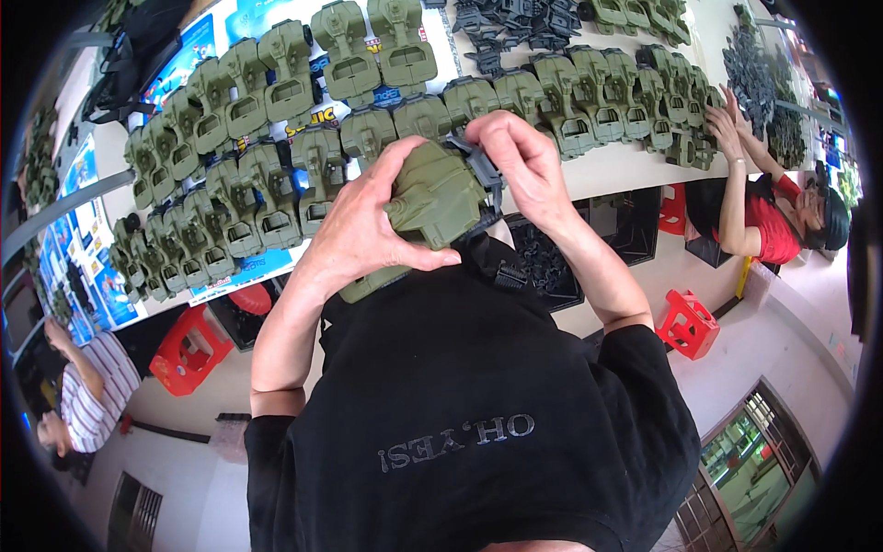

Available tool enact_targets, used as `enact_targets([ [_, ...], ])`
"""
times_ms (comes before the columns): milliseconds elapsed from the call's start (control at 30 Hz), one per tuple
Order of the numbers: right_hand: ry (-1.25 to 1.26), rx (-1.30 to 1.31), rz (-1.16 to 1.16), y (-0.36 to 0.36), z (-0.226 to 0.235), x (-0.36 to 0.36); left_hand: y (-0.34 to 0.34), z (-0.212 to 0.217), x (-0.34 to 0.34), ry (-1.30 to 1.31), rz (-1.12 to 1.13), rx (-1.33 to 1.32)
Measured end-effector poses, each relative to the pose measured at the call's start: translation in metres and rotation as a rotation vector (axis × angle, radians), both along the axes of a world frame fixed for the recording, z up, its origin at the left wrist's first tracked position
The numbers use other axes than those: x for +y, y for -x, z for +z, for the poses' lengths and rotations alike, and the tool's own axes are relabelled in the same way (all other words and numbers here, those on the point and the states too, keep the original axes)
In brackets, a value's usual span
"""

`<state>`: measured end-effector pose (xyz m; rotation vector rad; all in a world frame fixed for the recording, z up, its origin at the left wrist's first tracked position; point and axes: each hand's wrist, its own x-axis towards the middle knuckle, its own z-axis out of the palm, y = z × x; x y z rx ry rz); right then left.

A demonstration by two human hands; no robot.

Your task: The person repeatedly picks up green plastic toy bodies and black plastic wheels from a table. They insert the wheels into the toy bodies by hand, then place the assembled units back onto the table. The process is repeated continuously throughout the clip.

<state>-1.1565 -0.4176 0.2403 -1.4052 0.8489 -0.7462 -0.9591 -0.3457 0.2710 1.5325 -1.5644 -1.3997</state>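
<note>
My left hand [357,221] is wrapped round an olive-green plastic toy vehicle body [430,198], thumb along its near side and fingers over its far side. The body is held up in front of my chest. At its right end sits a dark grey plastic part [482,173]. My right hand [522,167] pinches this part against the body with thumb and curled forefinger. Whether the part is fixed to the body I cannot tell. Beyond my hands, rows of similar green vehicle bodies [349,69] stand on the table.
Piles of loose dark grey parts [515,28] lie at the back. More small black parts fill a bin [543,262] right of my body. Red stools [688,325] stand on the floor. One person [768,216] works at the far right, another [92,391] at the left.
</note>
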Motion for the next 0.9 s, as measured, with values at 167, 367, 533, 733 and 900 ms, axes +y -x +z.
enact_targets([
  [167,-0.184,-0.063,-0.092,-0.012,-0.006,0.002,0.005,0.013,0.001,-0.120,-0.030,0.038],
  [367,-0.421,-0.064,-0.199,-0.013,-0.007,0.001,0.010,0.010,0.002,-0.096,-0.039,-0.068],
  [533,-0.385,0.005,-0.238,-0.015,-0.007,0.000,0.015,0.010,0.003,-0.039,-0.024,-0.122],
  [733,-0.644,0.109,-0.143,-0.013,-0.014,-0.018,0.017,0.009,0.000,-0.048,-0.028,-0.194],
  [900,-0.686,0.054,-0.142,-0.016,-0.021,-0.017,0.018,0.008,-0.005,-0.110,-0.037,-0.212],
])
